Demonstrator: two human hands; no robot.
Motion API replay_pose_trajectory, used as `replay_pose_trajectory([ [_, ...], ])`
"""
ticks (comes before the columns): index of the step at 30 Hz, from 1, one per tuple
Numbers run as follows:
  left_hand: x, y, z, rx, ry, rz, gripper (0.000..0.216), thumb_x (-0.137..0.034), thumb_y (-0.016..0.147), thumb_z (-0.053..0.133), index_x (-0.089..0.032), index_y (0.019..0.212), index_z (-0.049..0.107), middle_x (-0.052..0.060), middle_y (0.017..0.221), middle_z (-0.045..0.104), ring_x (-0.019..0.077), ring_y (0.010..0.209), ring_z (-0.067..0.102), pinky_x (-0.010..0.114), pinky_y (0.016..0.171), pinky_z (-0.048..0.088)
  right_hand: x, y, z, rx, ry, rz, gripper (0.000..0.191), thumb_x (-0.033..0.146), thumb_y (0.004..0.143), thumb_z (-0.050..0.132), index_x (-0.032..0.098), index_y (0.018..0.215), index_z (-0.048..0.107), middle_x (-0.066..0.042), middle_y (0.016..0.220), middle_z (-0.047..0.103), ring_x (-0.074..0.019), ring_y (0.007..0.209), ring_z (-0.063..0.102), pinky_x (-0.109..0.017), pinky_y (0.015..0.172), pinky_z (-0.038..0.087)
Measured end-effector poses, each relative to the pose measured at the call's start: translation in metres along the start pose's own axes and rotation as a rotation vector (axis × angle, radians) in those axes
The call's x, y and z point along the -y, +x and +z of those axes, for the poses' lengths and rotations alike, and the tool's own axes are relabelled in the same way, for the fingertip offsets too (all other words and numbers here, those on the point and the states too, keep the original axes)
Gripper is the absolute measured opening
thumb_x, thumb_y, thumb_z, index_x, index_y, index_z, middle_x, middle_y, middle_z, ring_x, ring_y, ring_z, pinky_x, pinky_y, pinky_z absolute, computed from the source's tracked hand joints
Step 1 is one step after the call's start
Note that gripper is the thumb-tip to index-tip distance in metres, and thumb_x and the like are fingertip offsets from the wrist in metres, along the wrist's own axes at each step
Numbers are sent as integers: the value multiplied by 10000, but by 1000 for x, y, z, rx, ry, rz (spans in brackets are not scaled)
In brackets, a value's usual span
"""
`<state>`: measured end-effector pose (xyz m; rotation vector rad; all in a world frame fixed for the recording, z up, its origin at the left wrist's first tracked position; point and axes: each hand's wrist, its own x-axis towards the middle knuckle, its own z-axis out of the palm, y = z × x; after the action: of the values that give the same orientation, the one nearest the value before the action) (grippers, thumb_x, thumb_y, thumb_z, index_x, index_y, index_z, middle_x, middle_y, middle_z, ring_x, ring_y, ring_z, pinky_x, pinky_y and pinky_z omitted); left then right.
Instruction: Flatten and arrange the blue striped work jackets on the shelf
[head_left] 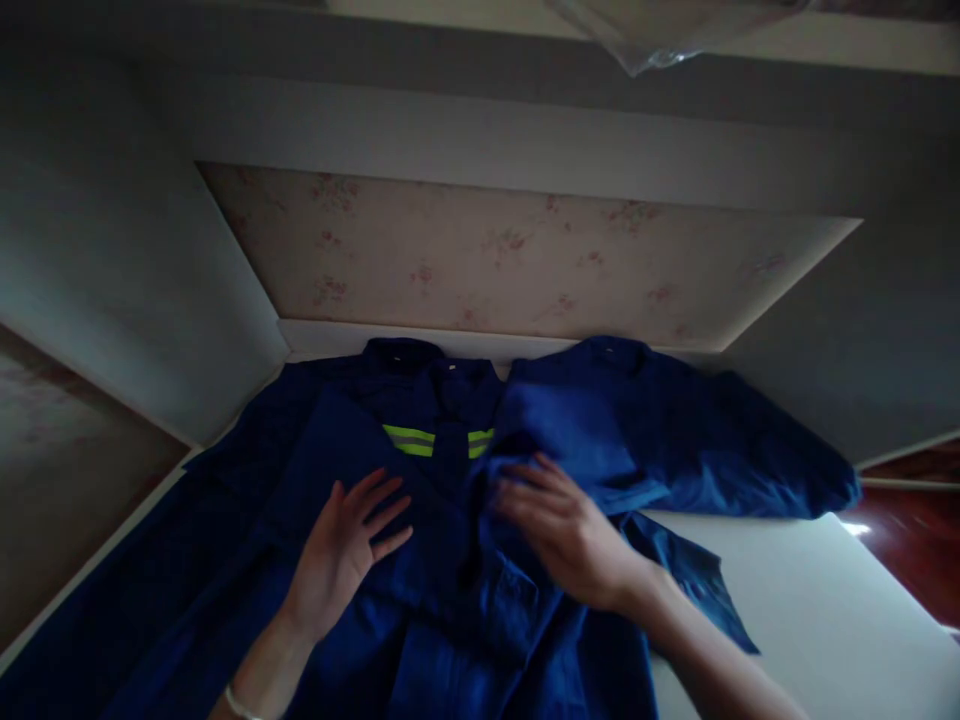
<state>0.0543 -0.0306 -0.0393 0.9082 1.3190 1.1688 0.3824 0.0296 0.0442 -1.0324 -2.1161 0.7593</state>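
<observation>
One broad white tabletop (pixel 810 600) carries everything, its far edge butting against a wall panel of faded floral paper (pixel 517 260). Spread over most of it lies a dark blue cloth work jacket (pixel 450 620), collar toward the far edge and hem toward the near edge, so its long axis runs straight away from the person. Its right sleeve (pixel 750 460) stretches sideways along the far edge toward the right corner, while the left side of the garment drapes down over the table's left edge. A yellow-green reflective stripe (pixel 435 441) shows just below the collar, between the two folded-in front panels.

Both hands sit on the chest of the jacket, near its midline and just nearer than the stripe. The left hand (pixel 345 545) lies flat, fingers spread wide, pressing the left panel and gripping nothing. The right hand (pixel 562 530) is curled at the edge of the right panel; its fingertips (pixel 510 480) seem to pinch that fold. The right hand is nearer the outstretched sleeve.
</observation>
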Motion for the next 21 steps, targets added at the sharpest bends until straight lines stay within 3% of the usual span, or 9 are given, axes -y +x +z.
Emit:
replay_pose_trajectory([
  [3, -11, -14, -7, 72, -184, -237, 862, -754, 872, 96, -207, 1510, 289, 153, 1472, 498, 324, 1245, 578, 518, 937, 546, 8, -26, 72, 432, -41, -227, 402, 189, 874, 531, 285, 1242, 662, -27, 1259, 676, -234, 1266, 549, -541, 1189, 222],
  [5, -8, -21, -13, 72, -147, -322, 822, -743, 878, 207, -223, 1507, 303, 151, 1461, 512, 312, 1241, 583, 492, 958, 536, 8, -43, 93, 604, -64, -225, 435, 265, 899, 562, 294, 1333, 593, -23, 1331, 631, -244, 1319, 496, -575, 1196, 156],
  [6, -5, -24, -16, 69, -97, -337, 778, -715, 879, 312, -235, 1491, 338, 143, 1455, 521, 304, 1256, 572, 475, 975, 527, 7, -50, 97, 620, -60, -187, 451, 344, 898, 600, 298, 1346, 581, -25, 1343, 623, -257, 1334, 479, -584, 1196, 138],
  [8, 5, -28, -20, 43, 69, -317, 714, -626, 835, 538, -245, 1430, 435, 130, 1421, 556, 296, 1276, 554, 442, 1002, 507, 4, -59, 93, 575, -40, -116, 504, 465, 879, 639, 295, 1350, 582, -45, 1342, 622, -271, 1323, 489, -578, 1194, 160],
  [10, 15, -29, -20, 20, 248, -241, 697, -533, 757, 690, -239, 1364, 514, 123, 1376, 593, 295, 1279, 549, 420, 1018, 495, 0, -61, 81, 439, -48, -51, 445, 451, 912, 606, 283, 1325, 608, -64, 1305, 646, -258, 1264, 545, -549, 1186, 225],
  [13, 26, -25, -18, -4, 388, -111, 644, -496, 711, 734, -217, 1274, 590, 127, 1265, 654, 305, 1214, 592, 416, 962, 532, -9, -60, 64, 118, -85, 75, 294, 361, 966, 522, 282, 1191, 696, -66, 1193, 699, -247, 1152, 613, -539, 1169, 274],
  [16, 31, -20, -24, -110, 493, 24, 581, -547, 719, 694, -212, 1190, 631, 127, 1220, 670, 311, 1146, 630, 416, 876, 575, -17, -74, 53, -124, 82, 346, 275, 431, 943, 546, 269, 1060, 735, -76, 1100, 715, -259, 1033, 647, -463, 1036, 450],
  [18, 32, -23, -44, -181, 543, 68, 568, -586, 718, 677, -220, 1150, 636, 119, 1233, 666, 298, 1108, 651, 407, 866, 584, -20, -100, 47, -97, 310, 561, 336, 508, 931, 536, 255, 1038, 728, -76, 995, 717, -247, 912, 660, -387, 861, 534],
  [21, 38, -47, -98, -310, 578, 2, 516, -627, 723, 650, -247, 1072, 651, 88, 1108, 725, 278, 1010, 699, 378, 857, 592, -24, -161, 40, 165, 526, 762, 404, 606, 871, 549, 251, 903, 740, -59, 815, 688, -239, 795, 657, -369, 754, 550],
])
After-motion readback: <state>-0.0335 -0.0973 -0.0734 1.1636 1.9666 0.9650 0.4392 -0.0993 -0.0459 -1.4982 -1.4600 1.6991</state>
